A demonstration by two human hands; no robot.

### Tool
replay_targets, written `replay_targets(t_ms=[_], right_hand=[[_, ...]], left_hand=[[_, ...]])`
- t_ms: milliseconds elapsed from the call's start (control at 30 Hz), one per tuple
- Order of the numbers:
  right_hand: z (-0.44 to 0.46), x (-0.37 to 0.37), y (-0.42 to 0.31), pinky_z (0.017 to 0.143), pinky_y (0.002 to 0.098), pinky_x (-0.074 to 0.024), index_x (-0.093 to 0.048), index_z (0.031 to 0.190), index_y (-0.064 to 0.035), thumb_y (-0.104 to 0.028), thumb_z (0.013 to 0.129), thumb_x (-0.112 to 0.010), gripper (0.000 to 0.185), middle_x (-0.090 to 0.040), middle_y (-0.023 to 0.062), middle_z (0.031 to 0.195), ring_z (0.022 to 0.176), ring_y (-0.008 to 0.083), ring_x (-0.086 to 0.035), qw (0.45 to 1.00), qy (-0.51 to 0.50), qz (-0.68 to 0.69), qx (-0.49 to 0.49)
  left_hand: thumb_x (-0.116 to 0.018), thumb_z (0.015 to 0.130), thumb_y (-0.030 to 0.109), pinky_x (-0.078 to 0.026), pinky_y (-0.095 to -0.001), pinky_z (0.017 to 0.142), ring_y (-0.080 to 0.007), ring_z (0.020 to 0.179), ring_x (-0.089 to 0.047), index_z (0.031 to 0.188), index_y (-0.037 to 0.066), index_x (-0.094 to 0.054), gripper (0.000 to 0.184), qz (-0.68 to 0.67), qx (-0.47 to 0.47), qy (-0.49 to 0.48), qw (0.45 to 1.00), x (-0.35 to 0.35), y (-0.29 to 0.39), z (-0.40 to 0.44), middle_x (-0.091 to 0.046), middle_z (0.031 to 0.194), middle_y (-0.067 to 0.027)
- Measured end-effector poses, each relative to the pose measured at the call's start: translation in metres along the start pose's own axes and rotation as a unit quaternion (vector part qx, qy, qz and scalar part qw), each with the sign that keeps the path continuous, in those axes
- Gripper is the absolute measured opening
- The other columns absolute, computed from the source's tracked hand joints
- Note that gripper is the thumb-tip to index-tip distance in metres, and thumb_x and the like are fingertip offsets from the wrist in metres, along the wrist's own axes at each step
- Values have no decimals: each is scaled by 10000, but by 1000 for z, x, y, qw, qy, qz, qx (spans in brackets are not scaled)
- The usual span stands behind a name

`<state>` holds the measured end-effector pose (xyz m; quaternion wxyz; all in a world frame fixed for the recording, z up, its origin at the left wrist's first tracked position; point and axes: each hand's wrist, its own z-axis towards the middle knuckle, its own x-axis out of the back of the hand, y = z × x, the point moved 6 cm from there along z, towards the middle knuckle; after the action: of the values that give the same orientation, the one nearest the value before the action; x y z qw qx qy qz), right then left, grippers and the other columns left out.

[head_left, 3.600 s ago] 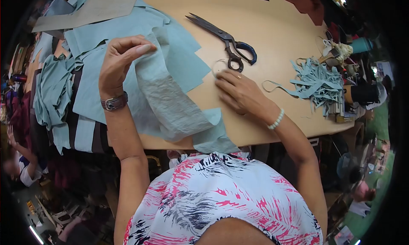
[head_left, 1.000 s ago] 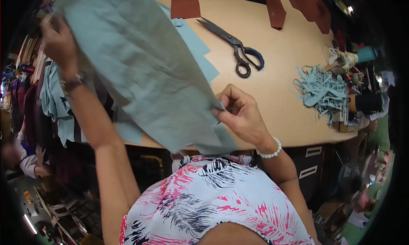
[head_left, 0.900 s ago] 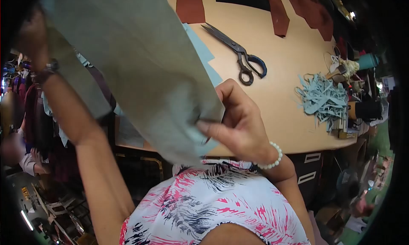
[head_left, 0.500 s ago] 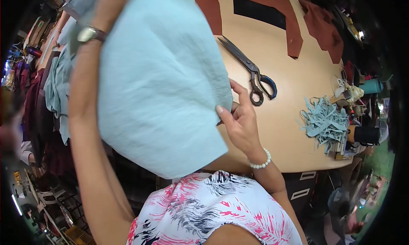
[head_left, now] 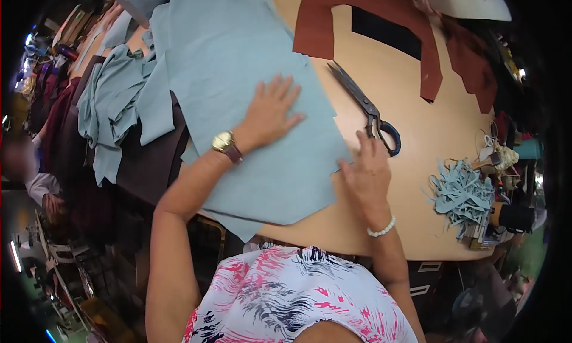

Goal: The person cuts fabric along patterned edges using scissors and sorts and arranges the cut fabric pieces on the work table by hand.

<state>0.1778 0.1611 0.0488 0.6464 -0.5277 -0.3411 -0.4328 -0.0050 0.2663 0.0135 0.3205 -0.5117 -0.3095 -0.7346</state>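
Note:
A light blue sheet of leather or cloth (head_left: 238, 179) lies flat on the table over other pieces of the same colour. My left hand (head_left: 271, 113), with a watch at the wrist, rests on it palm down with the fingers spread. At the sheet's right edge, my right hand (head_left: 368, 173) is over the table with its fingers apart and slightly bent; it holds nothing that I can see. Large dark scissors (head_left: 360, 101) lie just beyond its fingertips, blades pointing away to the upper left. Whether the right fingertips touch the scissors' handle, I cannot tell.
Rust-brown pieces (head_left: 381, 15) and a black piece (head_left: 384, 33) lie at the back. To the right sits a pile of blue offcut strips (head_left: 462, 191) beside a dark spool (head_left: 513, 218). Crumpled blue material (head_left: 113, 92) hangs over the left edge. Another person's hand (head_left: 428, 9) shows at the far side.
The raised blue sheet has come down flat onto the table. My left hand has moved from its far upper edge to its middle. My right hand has let go of the sheet's edge.

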Motion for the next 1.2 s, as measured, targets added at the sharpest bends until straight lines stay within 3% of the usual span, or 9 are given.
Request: replay_targets(t_ms=[167,267,400,467,533,567,667,1033,1200], right_hand=[[13,5,41,809,368,-423,-500,1096,15,-97,699,-637,434,-509,138,1015,942,300,-511,990,92,-77,76],[14,3,50,807,378,-424,-505,1063,25,-96,707,-629,395,-519,153,1005,955,305,-514,996,38,-52,56],[6,15,57,723,400,-449,-536,946,26,-123,697,-633,306,-586,171,862,802,339,-567,996,-81,2,-23],[-5,22,70,590,352,-453,-540,886,38,-122,668,-640,288,-585,147,698,593,297,-549,987,-145,37,-56],[-20,28,88,529,305,-437,-530,864,45,-113,656,-647,286,-561,135,637,522,230,-528,965,-233,60,-104],[-34,25,103,467,239,-386,-518,831,26,-99,671,-653,243,-524,69,604,490,114,-475,939,-293,122,-132],[-82,33,106,445,209,-358,-510,800,-12,-77,689,-667,203,-489,9,598,494,60,-449,808,-378,368,-264],[-168,59,96,411,181,-388,-484,656,-32,-197,695,-748,314,-494,7,544,464,64,-509,752,-379,386,-377],[-179,60,82,453,214,-375,-501,669,-31,-285,636,-756,362,-489,4,561,502,76,-486,753,-383,408,-346]], left_hand=[[-506,864,298,-262,-515,1002,-336,1261,-306,1263,61,-432,470,2,42,12,999,-2,20,-12,-355,1349,-167],[-531,843,265,-305,-484,989,-326,1237,-346,1209,40,-481,433,-36,25,-5,999,-6,58,-21,-398,1313,-168],[-572,801,237,-357,-445,966,-319,1196,-402,1129,6,-531,404,-116,13,-9,993,5,129,-40,-465,1246,-156],[-590,767,208,-374,-444,952,-320,1174,-425,1102,-4,-542,400,-137,17,-5,990,1,140,-43,-484,1218,-159],[-593,733,161,-391,-443,936,-321,1156,-444,1080,-11,-549,391,-166,22,-25,986,0,147,-44,-499,1196,-164],[-587,715,129,-399,-443,928,-321,1148,-452,1072,-13,-551,385,-184,27,-49,981,4,147,-45,-504,1187,-166],[-556,671,48,-418,-447,905,-323,1130,-469,1051,-21,-559,387,-175,22,-56,983,15,152,-51,-516,1166,-175],[-580,685,48,-464,-400,836,-292,1010,-560,993,14,-601,311,-115,-10,89,989,10,159,-63,-592,1057,-139],[-584,714,73,-477,-370,798,-265,968,-581,935,37,-626,228,-128,-30,109,985,12,162,-59,-617,1004,-109]])
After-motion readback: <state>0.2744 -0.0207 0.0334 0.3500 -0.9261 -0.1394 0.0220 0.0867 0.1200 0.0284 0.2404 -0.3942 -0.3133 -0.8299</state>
